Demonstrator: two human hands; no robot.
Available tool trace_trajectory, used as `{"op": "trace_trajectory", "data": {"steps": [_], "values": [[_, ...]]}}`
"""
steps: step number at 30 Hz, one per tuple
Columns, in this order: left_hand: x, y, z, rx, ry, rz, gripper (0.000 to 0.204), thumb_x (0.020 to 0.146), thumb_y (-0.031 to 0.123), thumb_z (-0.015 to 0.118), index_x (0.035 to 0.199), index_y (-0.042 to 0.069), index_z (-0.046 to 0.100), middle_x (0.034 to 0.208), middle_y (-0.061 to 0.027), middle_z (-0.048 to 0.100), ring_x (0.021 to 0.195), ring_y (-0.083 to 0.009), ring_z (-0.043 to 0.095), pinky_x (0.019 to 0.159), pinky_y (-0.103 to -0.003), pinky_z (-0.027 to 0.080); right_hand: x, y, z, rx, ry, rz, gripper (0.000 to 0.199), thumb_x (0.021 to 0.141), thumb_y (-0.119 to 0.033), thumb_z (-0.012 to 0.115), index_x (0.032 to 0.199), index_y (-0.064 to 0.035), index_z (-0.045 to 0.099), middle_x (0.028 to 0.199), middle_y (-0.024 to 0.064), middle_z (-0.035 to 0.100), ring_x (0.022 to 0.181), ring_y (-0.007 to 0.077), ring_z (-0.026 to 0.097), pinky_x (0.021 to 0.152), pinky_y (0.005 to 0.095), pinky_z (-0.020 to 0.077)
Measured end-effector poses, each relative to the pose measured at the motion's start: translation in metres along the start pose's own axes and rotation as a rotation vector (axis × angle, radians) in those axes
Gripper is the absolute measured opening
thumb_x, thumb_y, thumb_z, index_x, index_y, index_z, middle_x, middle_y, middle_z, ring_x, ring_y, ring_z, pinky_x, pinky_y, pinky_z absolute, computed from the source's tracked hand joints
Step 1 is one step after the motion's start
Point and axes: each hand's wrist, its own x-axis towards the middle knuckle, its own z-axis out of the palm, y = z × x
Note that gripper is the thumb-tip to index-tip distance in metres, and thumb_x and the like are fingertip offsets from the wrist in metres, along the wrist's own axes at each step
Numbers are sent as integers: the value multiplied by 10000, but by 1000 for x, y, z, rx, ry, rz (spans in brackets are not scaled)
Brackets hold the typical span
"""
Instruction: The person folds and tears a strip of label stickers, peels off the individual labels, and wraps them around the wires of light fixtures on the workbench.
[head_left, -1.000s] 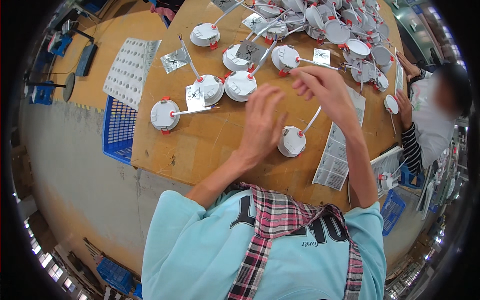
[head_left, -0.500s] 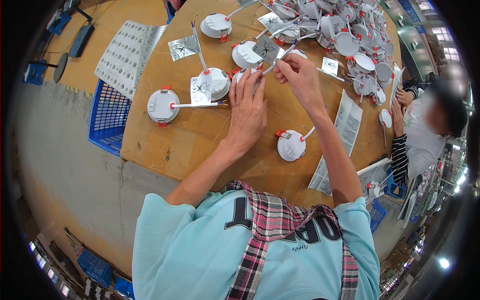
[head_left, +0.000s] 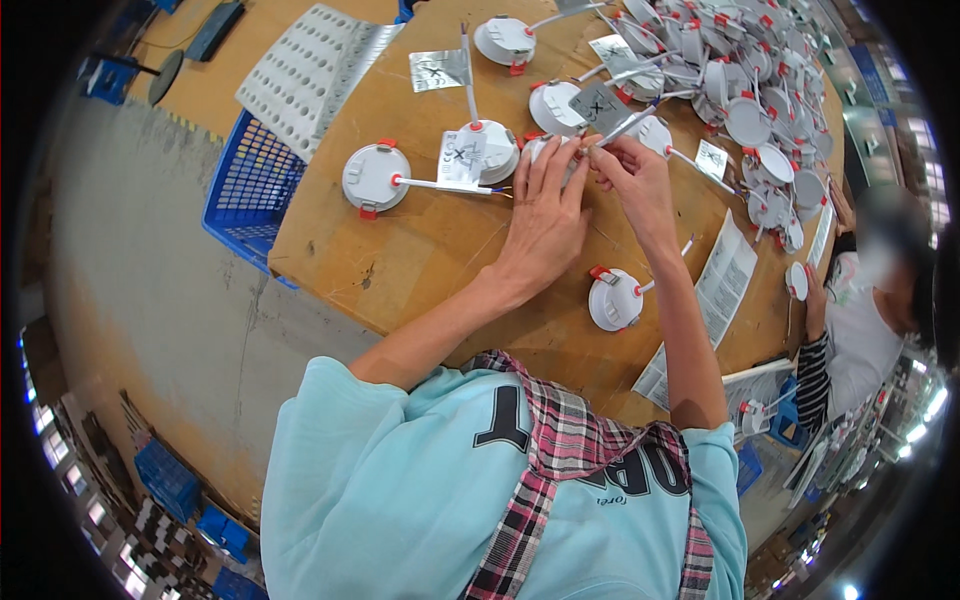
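Under the fingers of my left hand (head_left: 543, 225) lies a round white downlight (head_left: 541, 148), held against the table and mostly hidden. My right hand (head_left: 640, 190) is closed in a pinch at its white cable (head_left: 625, 128), close to the lamp body. A silver label (head_left: 600, 106) sticks out from the cable like a flag. Just left of my left hand rests another downlight (head_left: 497, 150) with a silver label (head_left: 460, 160) overlapping it. A further downlight (head_left: 376, 178) with red-tipped clips lies farther left. One more downlight (head_left: 615, 300) sits nearer me, below my right hand.
A large heap of white downlights (head_left: 748, 122) covers the table's far right. A sheet of silver labels (head_left: 725, 280) lies right of my right forearm. A perforated white tray (head_left: 310, 75) rests over a blue basket (head_left: 250, 185) at the left. A co-worker (head_left: 870, 300) sits at the right edge.
My right hand has slid down the cable toward the lamp body. My left hand stays on the downlight. The whole view has shifted, so the table sits farther right and higher.
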Motion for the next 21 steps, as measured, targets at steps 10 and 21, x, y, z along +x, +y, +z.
{"op": "trace_trajectory", "data": {"steps": [10,21], "values": [[-40,-11,-118,12,134,113,386,726,-29,666,1101,52,615,1235,-136,539,1196,-338,488,1005,-426,394,-6,7,3,55,-20,14,253,914,-241,614,932,5,669,734,0,611,646,46,515,569,221,423],[-40,-76,-133,255,155,-199,322,761,101,687,1063,32,602,1024,-101,483,939,-254,481,841,-372,413,-26,-3,12,-9,75,-60,266,904,-202,614,862,55,669,675,50,627,590,79,521,551,253,439]]}}
